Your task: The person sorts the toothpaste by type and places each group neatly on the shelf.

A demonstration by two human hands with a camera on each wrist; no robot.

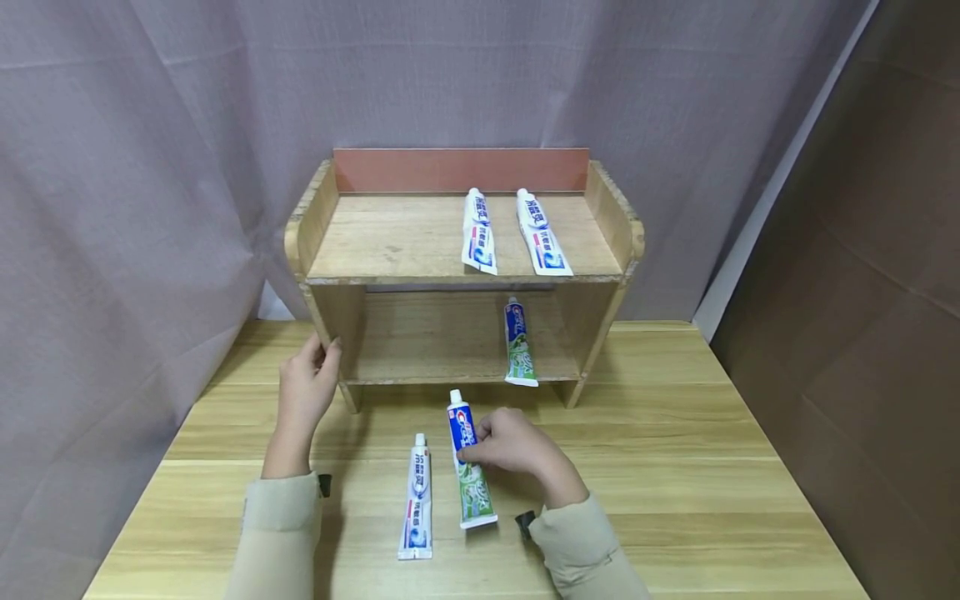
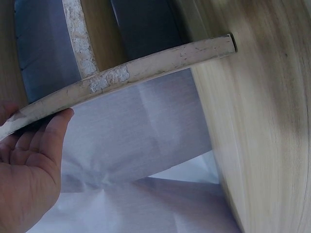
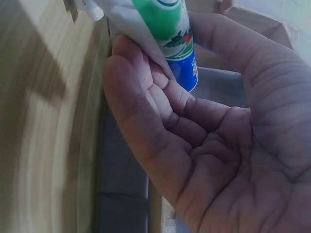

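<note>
My right hand [image 1: 517, 446] pinches a blue and green toothpaste tube [image 1: 472, 492] between thumb and fingers, cap end pointing toward the shelf. In the right wrist view the fingers [image 3: 131, 102] curl against that tube [image 3: 163, 24]. My left hand [image 1: 307, 383] grips the front edge of the left side panel of a small wooden shelf [image 1: 397, 242]. The left wrist view has the thumb on one face of the panel [image 2: 160, 63] and the fingers on the other. A white and blue toothpaste tube [image 1: 417, 504] lies on the table, left of the held one.
Two white toothpaste tubes, a left one [image 1: 478, 233] and a right one [image 1: 543, 235], lie on the top shelf board. Another blue and green tube [image 1: 519, 346] lies at the right of the lower board. Grey cloth [image 1: 465, 75] hangs behind the wooden table [image 1: 675, 467].
</note>
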